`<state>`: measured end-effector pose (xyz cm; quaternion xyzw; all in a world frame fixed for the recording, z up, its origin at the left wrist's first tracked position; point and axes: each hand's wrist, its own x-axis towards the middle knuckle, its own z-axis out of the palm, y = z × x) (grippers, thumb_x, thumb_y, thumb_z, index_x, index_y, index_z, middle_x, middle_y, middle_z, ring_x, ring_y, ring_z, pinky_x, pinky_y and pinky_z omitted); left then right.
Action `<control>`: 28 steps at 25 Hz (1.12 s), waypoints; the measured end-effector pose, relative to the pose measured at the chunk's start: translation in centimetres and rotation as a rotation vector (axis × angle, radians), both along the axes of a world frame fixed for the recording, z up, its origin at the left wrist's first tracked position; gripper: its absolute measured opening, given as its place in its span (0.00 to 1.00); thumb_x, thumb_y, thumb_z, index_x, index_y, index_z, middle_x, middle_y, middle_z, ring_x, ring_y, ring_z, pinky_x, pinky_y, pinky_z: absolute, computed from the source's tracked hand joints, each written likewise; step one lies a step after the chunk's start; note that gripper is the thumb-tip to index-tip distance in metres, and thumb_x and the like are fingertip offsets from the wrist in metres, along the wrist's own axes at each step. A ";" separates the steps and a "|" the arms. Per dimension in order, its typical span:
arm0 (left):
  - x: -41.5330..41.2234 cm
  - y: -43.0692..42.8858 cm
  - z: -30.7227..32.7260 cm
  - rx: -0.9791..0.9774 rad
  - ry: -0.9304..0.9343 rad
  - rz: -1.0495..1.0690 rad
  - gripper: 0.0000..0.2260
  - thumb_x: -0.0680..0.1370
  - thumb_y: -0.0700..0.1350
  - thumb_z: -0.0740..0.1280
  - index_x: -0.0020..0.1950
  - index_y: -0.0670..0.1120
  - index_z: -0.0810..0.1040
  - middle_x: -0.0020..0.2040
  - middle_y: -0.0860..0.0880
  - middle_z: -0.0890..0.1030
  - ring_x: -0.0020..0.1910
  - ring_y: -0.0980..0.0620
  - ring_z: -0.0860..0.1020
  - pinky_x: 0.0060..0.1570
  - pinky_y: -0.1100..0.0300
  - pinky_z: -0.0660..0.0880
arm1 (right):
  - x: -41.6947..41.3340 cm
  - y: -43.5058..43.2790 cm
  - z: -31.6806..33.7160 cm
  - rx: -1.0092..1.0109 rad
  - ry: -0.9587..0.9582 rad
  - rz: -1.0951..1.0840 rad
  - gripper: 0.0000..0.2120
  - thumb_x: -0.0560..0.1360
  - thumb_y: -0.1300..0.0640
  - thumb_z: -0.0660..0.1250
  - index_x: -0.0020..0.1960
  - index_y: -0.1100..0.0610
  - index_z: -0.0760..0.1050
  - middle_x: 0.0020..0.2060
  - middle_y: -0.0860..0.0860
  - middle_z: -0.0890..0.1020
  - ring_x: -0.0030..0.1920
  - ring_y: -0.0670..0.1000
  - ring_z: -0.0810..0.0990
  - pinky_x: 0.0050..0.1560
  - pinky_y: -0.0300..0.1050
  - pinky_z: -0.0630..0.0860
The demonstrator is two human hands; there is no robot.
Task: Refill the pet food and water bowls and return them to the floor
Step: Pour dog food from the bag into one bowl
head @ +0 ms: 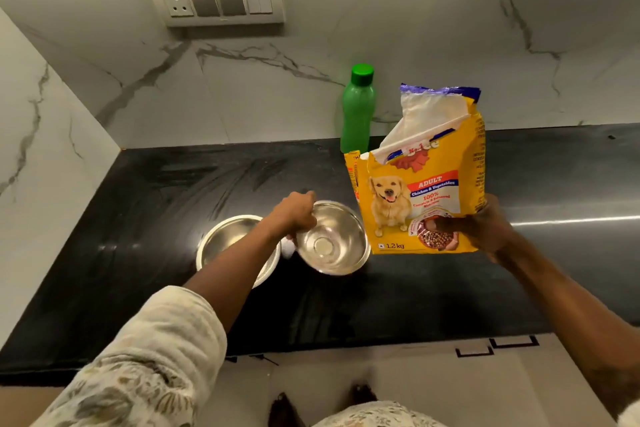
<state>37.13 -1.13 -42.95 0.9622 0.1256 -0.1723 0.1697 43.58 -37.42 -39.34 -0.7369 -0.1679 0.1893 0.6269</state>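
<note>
Two empty steel bowls stand on the black counter (156, 204). My left hand (294, 215) grips the left rim of the right bowl (334, 243), which looks tilted toward me. My left forearm crosses over the left bowl (225, 236) and hides part of it. My right hand (485, 229) holds a yellow dog food bag (419, 191) by its lower right corner, upright above the counter just right of the bowls. The bag's top is torn open. A green water bottle (358, 107) with a green cap stands behind the bag against the wall.
A marble wall runs along the back and the left side of the counter. A switch panel (216, 0) is set in the back wall. Below the counter's front edge are cabinet fronts with dark handles (495, 347), and my feet (360, 395) on the floor.
</note>
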 end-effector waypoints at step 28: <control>-1.8 1.6 2.0 -0.680 -0.170 0.406 0.15 0.79 0.32 0.67 0.63 0.45 0.72 0.54 0.41 0.81 0.44 0.44 0.88 0.37 0.49 0.87 | 6.0 7.4 11.0 -0.846 -0.525 0.308 0.24 0.59 0.59 0.86 0.52 0.49 0.84 0.45 0.47 0.88 0.46 0.50 0.86 0.56 0.58 0.82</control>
